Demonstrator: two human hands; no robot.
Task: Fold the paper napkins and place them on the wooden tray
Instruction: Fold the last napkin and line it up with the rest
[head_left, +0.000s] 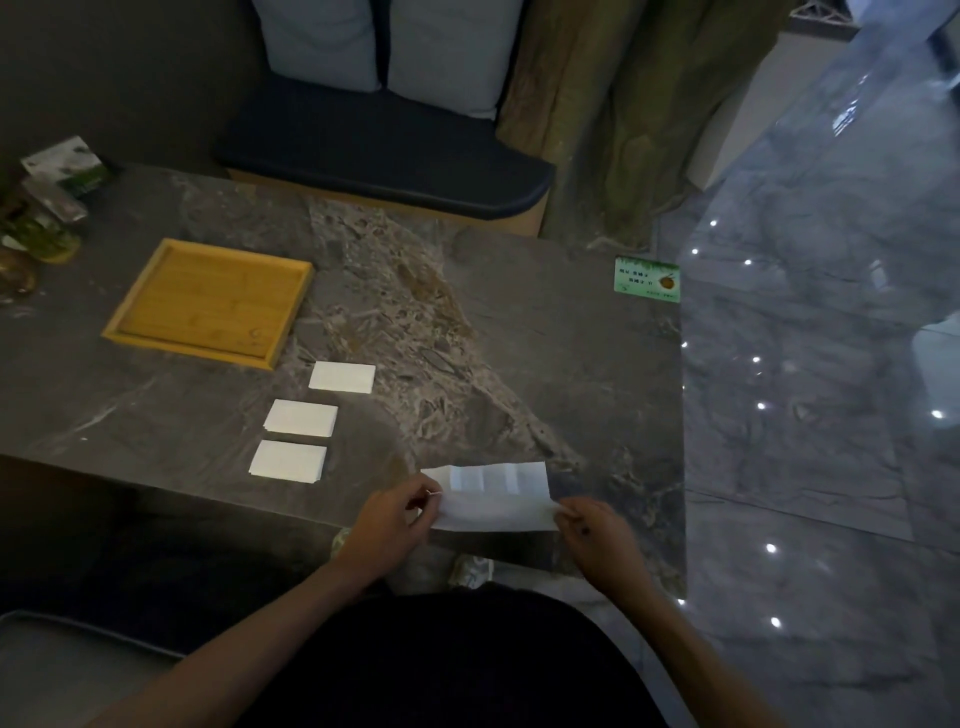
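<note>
From the head camera, the left hand (392, 514) and right hand (597, 538) are pinching the two ends of a partly folded paper napkin (493, 496) at the near edge of the stone table (519, 322), fingers clamped on it. Three folded napkins (301, 417) are lying in a line beside it, short of the empty wooden tray (208, 301). The sheet is looking thin, limp and easily torn, so gripping lightly at corners and edges is probably wisest.

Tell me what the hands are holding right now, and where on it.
One paper napkin, partly unfolded: the left hand pinches its left end, the right hand its right end, at the table's near edge.
</note>
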